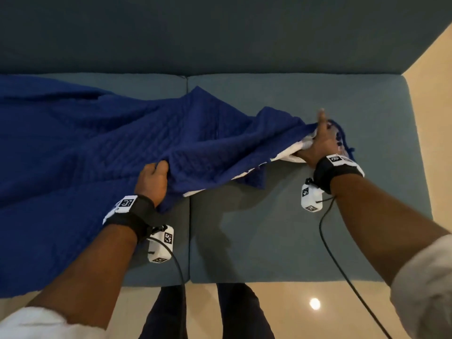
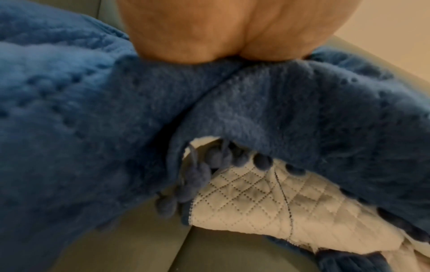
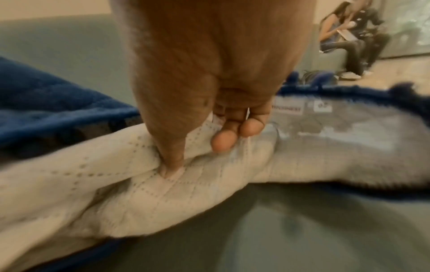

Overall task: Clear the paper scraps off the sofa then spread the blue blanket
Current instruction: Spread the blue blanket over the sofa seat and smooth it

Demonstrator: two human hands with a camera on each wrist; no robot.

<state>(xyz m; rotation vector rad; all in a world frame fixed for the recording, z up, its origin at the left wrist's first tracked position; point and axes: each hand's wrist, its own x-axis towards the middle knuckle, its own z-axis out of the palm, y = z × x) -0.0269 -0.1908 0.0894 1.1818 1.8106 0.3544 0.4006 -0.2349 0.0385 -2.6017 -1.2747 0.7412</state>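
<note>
The blue blanket point(image 1: 102, 143) covers the left seat cushion of the grey-blue sofa point(image 1: 293, 228) and stretches rumpled onto the right cushion. Its white quilted underside point(image 3: 139, 193) shows along the lifted edge, which has blue pom-poms point(image 2: 263, 162). My left hand point(image 1: 152, 178) grips a fold of the blanket near the seam between the cushions, and the blue cloth point(image 2: 232, 103) bunches under the palm. My right hand point(image 1: 320, 140) grips the blanket's edge over the right cushion, thumb and fingers point(image 3: 223, 143) pinching the white underside. No paper scraps are visible.
The sofa backrest point(image 1: 220, 33) runs across the far side. Beige floor point(image 1: 430, 106) lies to the right and in front, where my legs point(image 1: 234, 311) stand. Wrist-camera cables point(image 1: 327, 245) hang over the seat. In the right wrist view, people point(image 3: 349, 36) sit on seating farther off.
</note>
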